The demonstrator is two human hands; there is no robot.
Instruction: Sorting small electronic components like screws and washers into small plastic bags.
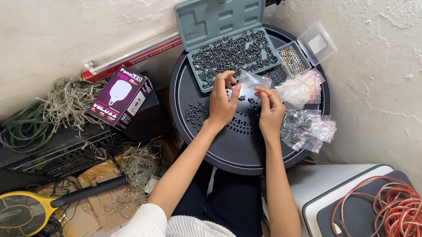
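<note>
Clear plastic bag (253,80) pinched at its mouth by both hands — left hand (222,102), right hand (271,110) — bagging step; next, dark screws (196,114) off the tabletop (239,150) need picking.

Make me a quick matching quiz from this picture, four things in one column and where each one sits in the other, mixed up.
Things:
1. open grey case of screws
2. coil of red wire
3. yellow racket-shaped swatter
4. small clear bag

Places:
A. on the floor at lower left
B. between the left hand and right hand
C. at the back of the round black table
D. on the grey box at lower right

Pairs: 1-C, 2-D, 3-A, 4-B
</note>
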